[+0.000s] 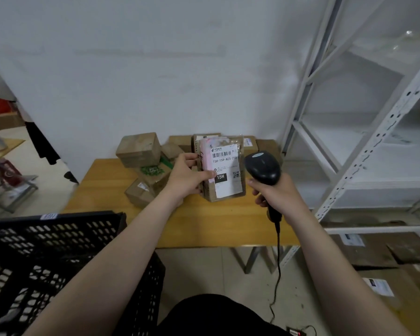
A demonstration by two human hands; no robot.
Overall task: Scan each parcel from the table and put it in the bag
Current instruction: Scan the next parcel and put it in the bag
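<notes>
A person's bare left hand (188, 175) holds a flat brown cardboard parcel (222, 169) upright above the far half of a yellow wooden table (204, 224). The left grip is closed on the parcel's left edge, thumb across its front. A white shipping label with a barcode and a black "15H" block (226, 173) faces the camera.

Just to the right, the right hand (275, 192) is wrapped tightly around the handle of a black handheld barcode scanner (263, 169). The scanner's head sits close beside the label's right edge. Its black cable (278, 260) hangs down past the table's front edge toward the floor.

Behind the held parcel, a heap of small brown cardboard boxes (146, 166) lies on the table against a white wall. A black perforated plastic crate (51, 260) stands at the lower left, beside the table. White metal shelving (364, 146) stands at the right.
</notes>
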